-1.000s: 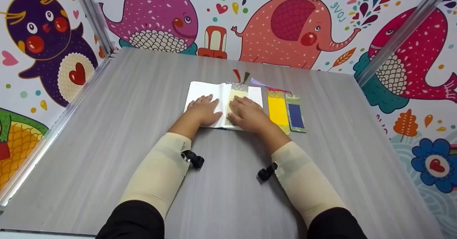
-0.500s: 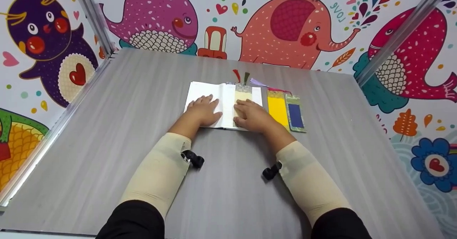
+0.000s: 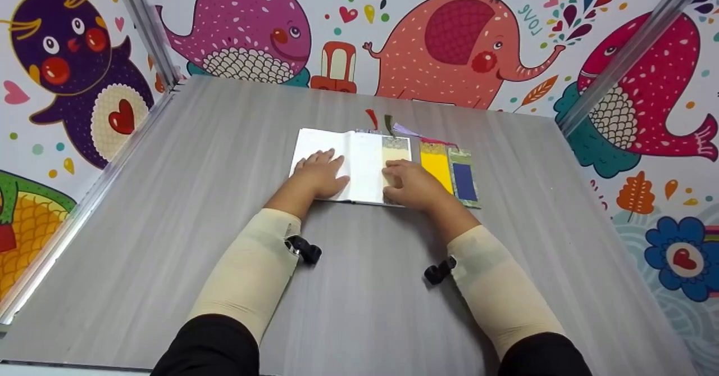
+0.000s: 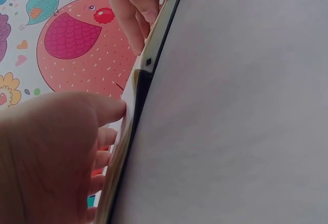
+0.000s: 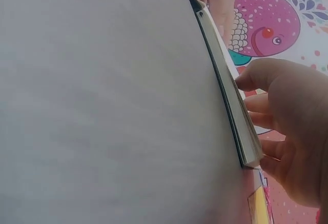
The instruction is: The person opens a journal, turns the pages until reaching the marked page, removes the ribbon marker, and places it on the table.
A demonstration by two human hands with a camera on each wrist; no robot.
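As the left hand (image 3: 320,175) lies spread on the left page of the open book (image 3: 366,165), thumb near the centre fold, I see its fingers held apart and gripping nothing. The right hand (image 3: 418,186) rests over the outer part of the right page, fingers loosely bent and thumb set apart, touching the cream bookmark (image 3: 396,154) without closing round it. That bookmark lies under those fingertips, along the page's outer side, its patterned top showing past them. Farther beyond the same fingers, off the book's top edge, I make out a red tassel (image 3: 372,119) and a green tassel (image 3: 388,123). Right of the right fingers lie the yellow bookmark (image 3: 435,168), partly hidden by the hand, then the blue-panelled bookmark (image 3: 465,182), with a lilac tassel (image 3: 405,130) and a pink tassel (image 3: 439,141) beyond the fingers.
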